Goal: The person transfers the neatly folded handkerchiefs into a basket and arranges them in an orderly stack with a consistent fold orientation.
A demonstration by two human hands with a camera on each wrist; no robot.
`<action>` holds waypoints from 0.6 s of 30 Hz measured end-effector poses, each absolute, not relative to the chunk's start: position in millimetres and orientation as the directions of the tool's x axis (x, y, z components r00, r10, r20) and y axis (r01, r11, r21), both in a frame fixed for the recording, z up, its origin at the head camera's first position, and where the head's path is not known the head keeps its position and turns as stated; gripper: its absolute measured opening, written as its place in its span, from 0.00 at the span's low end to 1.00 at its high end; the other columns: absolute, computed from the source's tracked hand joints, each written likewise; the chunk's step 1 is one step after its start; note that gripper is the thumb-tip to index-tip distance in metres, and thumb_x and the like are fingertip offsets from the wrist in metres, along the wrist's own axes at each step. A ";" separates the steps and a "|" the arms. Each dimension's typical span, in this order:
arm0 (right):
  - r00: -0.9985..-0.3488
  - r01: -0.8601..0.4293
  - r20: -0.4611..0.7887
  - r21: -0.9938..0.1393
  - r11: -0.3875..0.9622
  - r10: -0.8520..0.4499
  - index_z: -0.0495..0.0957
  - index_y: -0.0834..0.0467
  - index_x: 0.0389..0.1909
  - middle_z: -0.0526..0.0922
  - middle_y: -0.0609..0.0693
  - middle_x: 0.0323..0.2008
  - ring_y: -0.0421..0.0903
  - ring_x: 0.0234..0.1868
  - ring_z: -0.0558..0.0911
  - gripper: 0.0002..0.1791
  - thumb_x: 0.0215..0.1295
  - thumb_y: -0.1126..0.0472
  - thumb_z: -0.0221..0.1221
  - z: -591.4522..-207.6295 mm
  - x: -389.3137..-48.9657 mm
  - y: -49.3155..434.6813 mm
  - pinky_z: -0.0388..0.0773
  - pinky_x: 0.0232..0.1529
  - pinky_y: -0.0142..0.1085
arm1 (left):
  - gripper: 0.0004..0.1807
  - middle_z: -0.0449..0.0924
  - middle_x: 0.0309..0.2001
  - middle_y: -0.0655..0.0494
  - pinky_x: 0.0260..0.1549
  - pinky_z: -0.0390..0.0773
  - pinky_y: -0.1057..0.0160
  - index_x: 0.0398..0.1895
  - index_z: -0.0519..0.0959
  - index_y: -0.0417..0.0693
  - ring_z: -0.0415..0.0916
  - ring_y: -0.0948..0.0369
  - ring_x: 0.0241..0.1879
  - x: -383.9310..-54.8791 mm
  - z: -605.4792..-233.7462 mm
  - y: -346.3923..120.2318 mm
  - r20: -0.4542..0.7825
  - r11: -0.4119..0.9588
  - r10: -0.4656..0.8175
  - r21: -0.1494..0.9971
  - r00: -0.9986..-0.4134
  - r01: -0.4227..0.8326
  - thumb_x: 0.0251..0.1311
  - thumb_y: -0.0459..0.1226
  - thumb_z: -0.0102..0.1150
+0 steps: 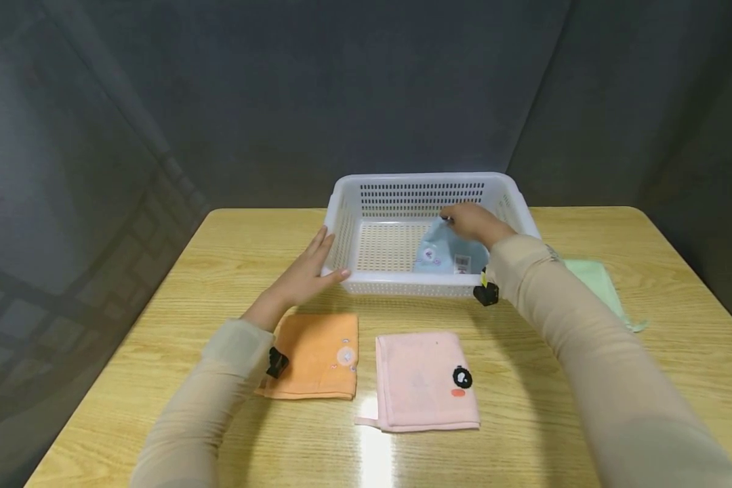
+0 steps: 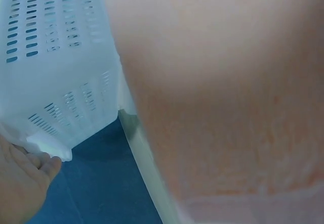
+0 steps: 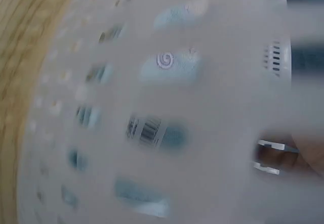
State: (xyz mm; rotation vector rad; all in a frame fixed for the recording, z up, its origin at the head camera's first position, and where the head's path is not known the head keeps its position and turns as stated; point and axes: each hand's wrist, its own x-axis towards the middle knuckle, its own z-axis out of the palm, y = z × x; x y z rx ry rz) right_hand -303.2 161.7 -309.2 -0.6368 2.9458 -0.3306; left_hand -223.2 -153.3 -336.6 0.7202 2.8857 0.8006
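Near the far edge of the table, a white basket stands lengthwise, its near rim facing the person; a broad stretch of wood runs from its left end to the table's left side, and a narrow strip parts the orange cloth from the pink cloth in front. Straight-fingered and gripping nothing, the left hand touches the basket's left rim, while the right hand pinches the blue cloth inside, toward the right end. Beyond the right sleeve lies the green cloth, partly hidden. Pale grained wood, rounded at the far corners, catches a bright glare beside the pink cloth; a dark grey backdrop rises behind. Slots pierce the basket's rigid plastic walls — the blue cloth, soft and peaked under the fingers, bears a barcode label.
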 end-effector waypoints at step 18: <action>-0.848 -0.447 -0.189 -0.246 0.860 -0.495 0.71 0.65 0.48 0.72 0.62 0.48 0.57 0.50 0.69 0.15 0.62 0.70 0.44 -306.8 -300.3 148.3 0.63 0.50 0.47 | 0.47 0.27 0.66 0.49 0.55 0.51 0.47 0.66 0.39 0.43 0.39 0.47 0.62 -216.1 -335.4 -149.6 0.068 0.753 0.450 0.508 -0.891 0.419 0.53 0.61 0.42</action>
